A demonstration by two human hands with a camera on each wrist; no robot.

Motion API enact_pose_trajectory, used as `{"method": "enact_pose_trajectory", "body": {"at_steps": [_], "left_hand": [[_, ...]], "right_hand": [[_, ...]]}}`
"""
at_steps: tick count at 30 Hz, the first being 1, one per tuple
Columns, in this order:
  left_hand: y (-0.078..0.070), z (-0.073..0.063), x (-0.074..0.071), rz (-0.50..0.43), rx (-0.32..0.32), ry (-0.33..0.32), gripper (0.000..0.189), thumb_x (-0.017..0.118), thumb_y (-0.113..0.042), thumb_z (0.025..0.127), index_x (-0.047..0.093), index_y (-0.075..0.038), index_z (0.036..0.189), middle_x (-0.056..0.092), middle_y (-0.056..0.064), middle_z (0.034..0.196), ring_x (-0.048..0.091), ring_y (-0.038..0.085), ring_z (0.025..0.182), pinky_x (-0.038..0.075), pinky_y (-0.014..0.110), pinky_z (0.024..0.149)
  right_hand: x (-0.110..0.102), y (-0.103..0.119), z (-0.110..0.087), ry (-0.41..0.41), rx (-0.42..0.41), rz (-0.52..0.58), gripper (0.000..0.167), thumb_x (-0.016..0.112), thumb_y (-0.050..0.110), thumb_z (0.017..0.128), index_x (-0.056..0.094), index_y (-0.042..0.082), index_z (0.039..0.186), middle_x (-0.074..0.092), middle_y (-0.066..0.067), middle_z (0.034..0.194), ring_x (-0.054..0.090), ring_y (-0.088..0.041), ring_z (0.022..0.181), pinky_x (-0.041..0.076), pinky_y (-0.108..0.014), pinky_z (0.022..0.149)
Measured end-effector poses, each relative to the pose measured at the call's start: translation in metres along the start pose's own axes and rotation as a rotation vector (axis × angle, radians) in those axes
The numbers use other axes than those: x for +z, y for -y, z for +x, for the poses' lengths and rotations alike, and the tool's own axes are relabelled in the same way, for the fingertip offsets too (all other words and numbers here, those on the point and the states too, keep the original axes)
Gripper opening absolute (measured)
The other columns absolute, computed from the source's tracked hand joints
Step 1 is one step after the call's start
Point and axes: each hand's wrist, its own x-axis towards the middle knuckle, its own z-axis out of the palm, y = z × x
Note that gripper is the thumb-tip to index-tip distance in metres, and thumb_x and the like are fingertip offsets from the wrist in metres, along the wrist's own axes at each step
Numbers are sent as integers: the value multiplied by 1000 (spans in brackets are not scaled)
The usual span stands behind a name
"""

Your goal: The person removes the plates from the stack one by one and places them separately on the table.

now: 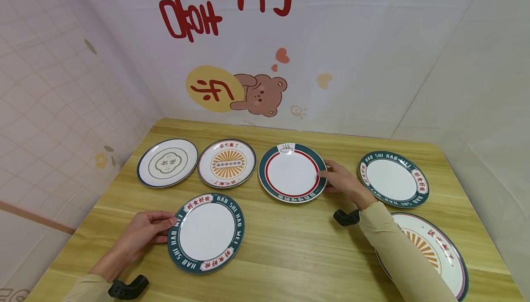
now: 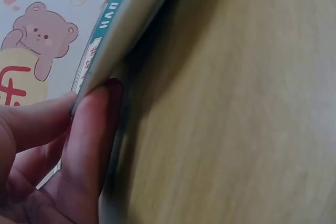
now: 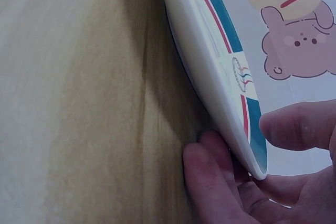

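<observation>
My left hand (image 1: 142, 230) pinches the left edge of a green-rimmed plate (image 1: 207, 234) with white lettering and red characters, near the front of the table. In the left wrist view its thumb (image 2: 39, 124) lies on the rim and the fingers (image 2: 94, 135) are under it. My right hand (image 1: 341, 177) grips the right edge of another plate (image 1: 291, 175), which has a green rim, a red ring and a steaming-bowl mark. The right wrist view shows that thumb (image 3: 299, 127) at the rim's upper side and the fingers (image 3: 210, 177) beneath.
At the back left lie a white plate (image 1: 155, 166) with a dark rim and a sunburst plate (image 1: 227, 164). To the right are a green-rimmed plate (image 1: 393, 180) and a second sunburst plate (image 1: 449, 256), partly behind my right sleeve (image 1: 406, 256). A printed cloth wall (image 1: 352, 62) borders the table.
</observation>
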Motion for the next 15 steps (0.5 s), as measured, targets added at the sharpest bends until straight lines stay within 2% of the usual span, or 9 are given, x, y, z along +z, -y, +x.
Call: {"method": "enact_pose_trajectory", "body": {"at_steps": [5, 8, 10, 12, 15], "left_hand": [[-4, -2, 3, 102, 32, -16, 45, 64, -16, 104, 57, 15, 136, 71, 15, 113, 69, 17, 85, 63, 32, 72], [-10, -5, 4, 239, 98, -34, 39, 60, -18, 106, 64, 14, 129, 71, 20, 114, 68, 18, 85, 63, 31, 70], [-14, -8, 5, 402, 191, -81, 34, 60, -20, 107, 73, 8, 119, 74, 17, 109, 68, 19, 86, 62, 31, 71], [-19, -10, 7, 551, 301, -152, 32, 61, -22, 106, 77, 5, 113, 76, 18, 107, 71, 26, 91, 62, 39, 77], [-28, -13, 12, 673, 428, -263, 30, 64, -24, 104, 77, 1, 116, 76, 19, 111, 71, 37, 103, 59, 50, 87]], "right_hand": [[0, 1, -1, -8, -6, 9, 68, 51, 21, 109, 17, 0, 164, 38, -31, 149, 57, -38, 123, 58, -44, 96], [-1, 1, -1, -22, 0, 29, 67, 50, 20, 109, 18, -2, 163, 39, -32, 151, 58, -38, 123, 58, -44, 97], [-1, 1, -1, -27, -8, 39, 65, 49, 18, 109, 19, -5, 162, 39, -34, 152, 58, -39, 124, 57, -44, 98], [-3, 0, -1, -33, -31, 27, 62, 47, 17, 109, 21, -10, 160, 42, -35, 152, 60, -39, 124, 57, -44, 98], [-7, -1, -4, -56, -73, -30, 58, 47, 16, 109, 29, -15, 155, 50, -36, 145, 64, -38, 119, 57, -43, 98]]}}
